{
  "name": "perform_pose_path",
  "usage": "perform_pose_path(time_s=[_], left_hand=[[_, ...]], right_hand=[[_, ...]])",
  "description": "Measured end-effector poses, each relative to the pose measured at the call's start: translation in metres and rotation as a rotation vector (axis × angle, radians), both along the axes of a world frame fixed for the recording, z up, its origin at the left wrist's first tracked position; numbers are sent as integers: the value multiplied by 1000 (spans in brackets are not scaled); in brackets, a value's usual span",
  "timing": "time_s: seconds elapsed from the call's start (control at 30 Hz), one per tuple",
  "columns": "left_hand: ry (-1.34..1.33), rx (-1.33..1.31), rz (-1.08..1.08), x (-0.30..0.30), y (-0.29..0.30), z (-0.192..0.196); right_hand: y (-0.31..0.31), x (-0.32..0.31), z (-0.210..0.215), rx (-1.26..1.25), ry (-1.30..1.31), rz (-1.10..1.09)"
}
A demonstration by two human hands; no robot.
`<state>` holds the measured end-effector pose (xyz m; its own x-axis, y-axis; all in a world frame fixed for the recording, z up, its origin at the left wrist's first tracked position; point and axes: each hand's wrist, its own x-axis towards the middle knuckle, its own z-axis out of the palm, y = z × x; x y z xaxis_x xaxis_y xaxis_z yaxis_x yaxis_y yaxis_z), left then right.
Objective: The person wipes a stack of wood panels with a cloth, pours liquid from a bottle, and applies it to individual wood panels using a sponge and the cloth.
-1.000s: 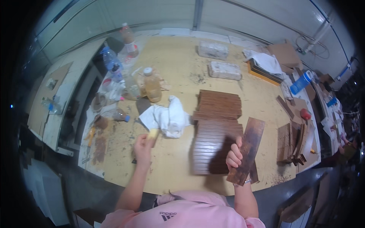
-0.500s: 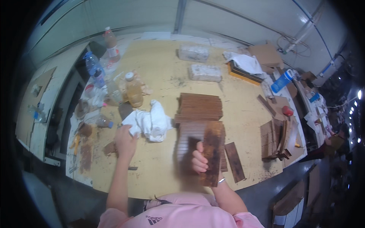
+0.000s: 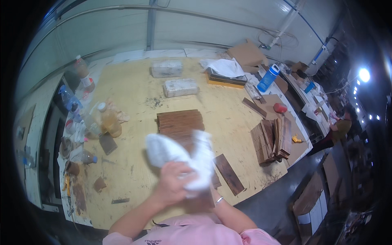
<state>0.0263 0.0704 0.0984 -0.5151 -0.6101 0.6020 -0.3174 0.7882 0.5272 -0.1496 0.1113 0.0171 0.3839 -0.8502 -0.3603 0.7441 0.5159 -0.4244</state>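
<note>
My left hand (image 3: 173, 183) is closed on a white cloth (image 3: 200, 163), its folds blurred by motion. The cloth lies against a dark brown wooden board (image 3: 203, 203) held up close to my body. My right hand (image 3: 217, 197), with a bracelet at its wrist, grips that board from behind; its fingers are hidden by cloth and board. Beyond the cloth lies a row of brown wooden strips (image 3: 179, 122), its near part covered from view. To the right, a single dark board (image 3: 229, 174) rests flat on the table.
Stacked wooden pieces (image 3: 271, 141) stand at the table's right, by a blue bottle (image 3: 268, 78) and a red object (image 3: 280, 108). Bottles, among them one of amber liquid (image 3: 109, 120), crowd the left. Two wrapped blocks (image 3: 181, 87) sit farther back. Another person (image 3: 342, 126) is at far right.
My left hand has picked up the white cloth from the table and carried it right, onto the board in my right hand. The whole view has shifted and tilted.
</note>
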Motion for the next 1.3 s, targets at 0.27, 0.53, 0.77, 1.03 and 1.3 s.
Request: perform_pose_path(time_s=[0.27,0.53,0.77,1.03,1.3], left_hand=[[590,723,242,44,-93,-38],[594,758,31,17,-22,-13],[874,761,462,73,-61,-34],[1022,847,473,100,-16,-57],[912,888,418,102,-16,-72]], right_hand=[[21,31,62,38,-400,572],[13,29,51,-91,-672,528],[17,7,56,28,-244,335],[10,-140,9,-206,1895,-161],[29,-127,-3,-240,2325,151]])
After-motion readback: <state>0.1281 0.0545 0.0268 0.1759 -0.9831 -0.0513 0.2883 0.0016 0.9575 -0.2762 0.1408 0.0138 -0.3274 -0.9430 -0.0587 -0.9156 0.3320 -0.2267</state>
